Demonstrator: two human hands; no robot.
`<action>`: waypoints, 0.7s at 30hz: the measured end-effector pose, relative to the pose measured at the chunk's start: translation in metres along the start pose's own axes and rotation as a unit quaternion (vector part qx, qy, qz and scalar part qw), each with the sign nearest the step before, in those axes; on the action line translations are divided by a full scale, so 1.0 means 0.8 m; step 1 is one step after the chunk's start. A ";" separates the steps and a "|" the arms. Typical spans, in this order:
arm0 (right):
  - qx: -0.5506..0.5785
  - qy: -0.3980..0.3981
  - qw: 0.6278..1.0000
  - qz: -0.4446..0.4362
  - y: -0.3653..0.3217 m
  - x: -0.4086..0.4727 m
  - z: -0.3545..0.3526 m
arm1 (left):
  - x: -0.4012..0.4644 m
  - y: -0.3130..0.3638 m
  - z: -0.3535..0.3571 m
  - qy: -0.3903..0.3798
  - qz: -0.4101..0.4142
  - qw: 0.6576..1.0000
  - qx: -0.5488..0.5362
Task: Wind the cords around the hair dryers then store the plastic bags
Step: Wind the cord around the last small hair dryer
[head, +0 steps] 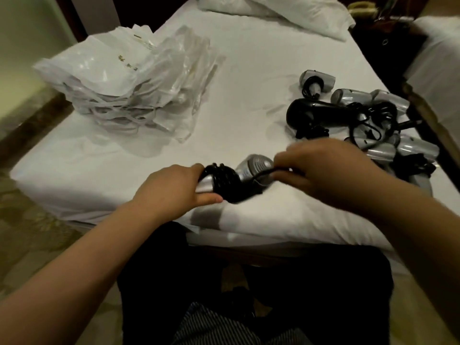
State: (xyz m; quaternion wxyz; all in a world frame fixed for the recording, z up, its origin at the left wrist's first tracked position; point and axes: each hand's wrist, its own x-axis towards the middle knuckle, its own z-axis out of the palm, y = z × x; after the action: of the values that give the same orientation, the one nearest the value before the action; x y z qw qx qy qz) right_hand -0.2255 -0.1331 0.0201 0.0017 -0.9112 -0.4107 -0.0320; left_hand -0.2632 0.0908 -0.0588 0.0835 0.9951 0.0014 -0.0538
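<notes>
From the head camera, the left hand (174, 188) grips the silver hair dryer (249, 168) by its handle, just above the near edge of the bed (249, 70). The right hand (321, 168) pinches the black cord (224, 178), whose turns already wrap the handle thickly. The dryer looks light and rigid, its smooth shell likely a little slippery, so holding the handle below the coils seems sound. The cord is springy and may unwind unless kept taut. More dryers (361, 115) lie heaped to the right, some cords loose. The plastic bags (129, 78), thin and slippery, sit piled at far left.
</notes>
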 end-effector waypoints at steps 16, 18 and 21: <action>0.705 -0.172 0.666 0.172 0.039 0.039 0.148 | -0.019 0.038 -0.035 -0.083 0.186 0.881 -0.427; 0.733 -0.191 0.617 0.214 0.014 0.025 0.166 | -0.013 0.040 -0.026 -0.057 0.153 0.853 -0.496; 0.767 -0.174 0.586 0.195 -0.012 0.002 0.171 | -0.005 0.041 -0.011 -0.010 0.100 0.807 -0.582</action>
State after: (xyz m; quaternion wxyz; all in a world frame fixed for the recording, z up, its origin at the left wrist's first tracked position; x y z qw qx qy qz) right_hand -0.2235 -0.1216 -0.1161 0.6351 -0.6182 -0.0880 0.4548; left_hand -0.2654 0.0603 -0.0443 0.6514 0.7544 -0.0682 -0.0437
